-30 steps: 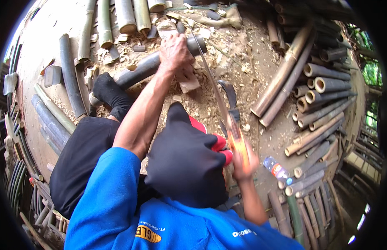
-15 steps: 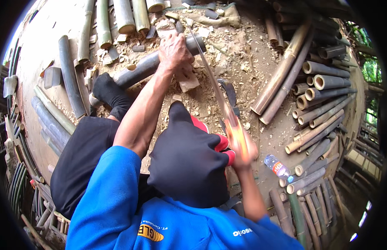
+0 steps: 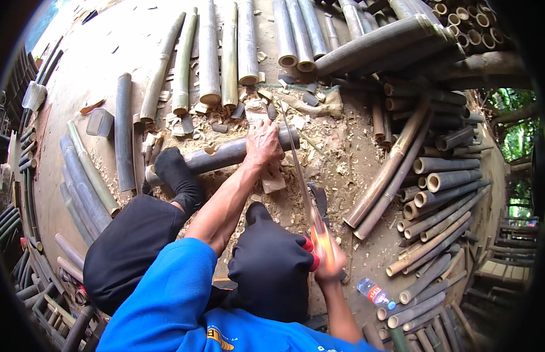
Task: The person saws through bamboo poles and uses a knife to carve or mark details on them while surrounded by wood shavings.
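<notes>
My left hand [image 3: 264, 142] is closed over a dark bamboo tube [image 3: 228, 155], near its right end. A notch is cut in the tube's upper side. My right hand [image 3: 331, 259], smeared by motion, grips the orange handle of a handsaw [image 3: 302, 177]. Its long, thin blade points away from me and crosses the tube's right end, just right of my left hand. A wooden block [image 3: 273, 179] lies beneath the tube. My foot in a black sock [image 3: 174, 166] presses on the tube's left part.
Wood chips [image 3: 343, 126] litter the ground around the tube. Bamboo poles [image 3: 209, 58] lie beyond it, with stacked bamboo tubes [image 3: 448, 182] on the right. A plastic bottle [image 3: 375, 292] lies near my right forearm. More bamboo [image 3: 85, 188] lies left of my knee.
The view has tilted up, so the scene sits lower and more poles show at the far side. My left hand still holds the tube; the saw still crosses its right end.
</notes>
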Motion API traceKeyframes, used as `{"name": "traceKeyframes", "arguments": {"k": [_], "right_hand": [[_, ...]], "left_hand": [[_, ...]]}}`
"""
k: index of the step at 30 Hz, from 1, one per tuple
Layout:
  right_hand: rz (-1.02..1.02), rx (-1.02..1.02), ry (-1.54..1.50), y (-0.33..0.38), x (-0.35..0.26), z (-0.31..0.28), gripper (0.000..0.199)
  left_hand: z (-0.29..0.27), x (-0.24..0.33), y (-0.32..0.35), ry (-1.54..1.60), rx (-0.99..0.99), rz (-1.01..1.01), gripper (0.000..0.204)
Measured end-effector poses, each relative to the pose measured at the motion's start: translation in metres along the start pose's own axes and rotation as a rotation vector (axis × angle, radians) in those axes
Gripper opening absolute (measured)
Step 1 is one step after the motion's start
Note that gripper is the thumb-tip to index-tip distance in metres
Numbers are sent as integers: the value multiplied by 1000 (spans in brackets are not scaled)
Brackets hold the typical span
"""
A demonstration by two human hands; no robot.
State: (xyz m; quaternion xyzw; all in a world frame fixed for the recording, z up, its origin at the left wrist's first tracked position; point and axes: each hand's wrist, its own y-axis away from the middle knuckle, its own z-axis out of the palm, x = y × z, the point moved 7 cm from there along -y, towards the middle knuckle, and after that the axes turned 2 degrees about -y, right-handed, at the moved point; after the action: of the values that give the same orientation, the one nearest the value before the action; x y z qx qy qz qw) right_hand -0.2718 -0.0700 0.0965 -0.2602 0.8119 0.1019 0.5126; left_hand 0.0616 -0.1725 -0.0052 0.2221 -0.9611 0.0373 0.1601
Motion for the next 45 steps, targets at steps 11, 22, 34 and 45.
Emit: {"name": "traceKeyframes", "arguments": {"k": [11, 22, 34, 45], "right_hand": [[144, -83, -39, 6, -18, -10, 48], [23, 1, -84, -77, -8, 41, 30], [-21, -36, -7, -120, -29, 55, 25], [-53, 84, -25, -94, -20, 52, 38]], "left_hand": [[2, -11, 1, 14, -60, -39, 53], [3, -6, -11, 37, -61, -13, 48], [20, -13, -14, -48, -57, -26, 65], [8, -23, -15, -54, 78, 102, 51]]}}
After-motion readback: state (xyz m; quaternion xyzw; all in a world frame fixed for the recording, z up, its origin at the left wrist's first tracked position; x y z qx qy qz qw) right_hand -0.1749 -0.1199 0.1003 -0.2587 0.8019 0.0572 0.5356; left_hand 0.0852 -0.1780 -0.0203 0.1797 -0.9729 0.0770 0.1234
